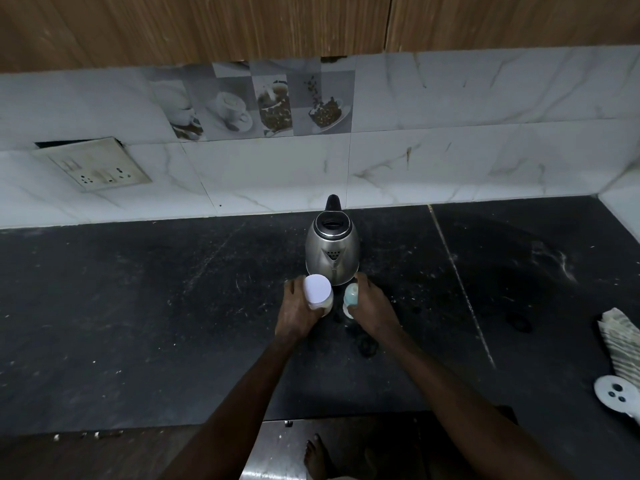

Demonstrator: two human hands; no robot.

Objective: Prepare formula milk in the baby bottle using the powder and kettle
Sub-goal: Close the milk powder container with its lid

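A steel kettle point(331, 247) with a black lid and handle stands on the dark stone counter point(138, 306), near the back wall. Just in front of it, my left hand point(297, 315) grips a white-lidded powder jar point(318, 292), which stands upright on the counter. Beside it to the right, my right hand point(372, 310) holds a small baby bottle point(351, 297) with a pale teal top, also upright. Jar and bottle stand a few centimetres apart.
A folded striped cloth point(621, 341) and a white round kettle base point(614, 396) lie at the counter's right edge. A socket plate point(98, 166) hangs on the tiled wall at the left. Wooden cabinets point(311, 26) overhang above. A bare foot point(317, 457) shows below the counter's front edge.
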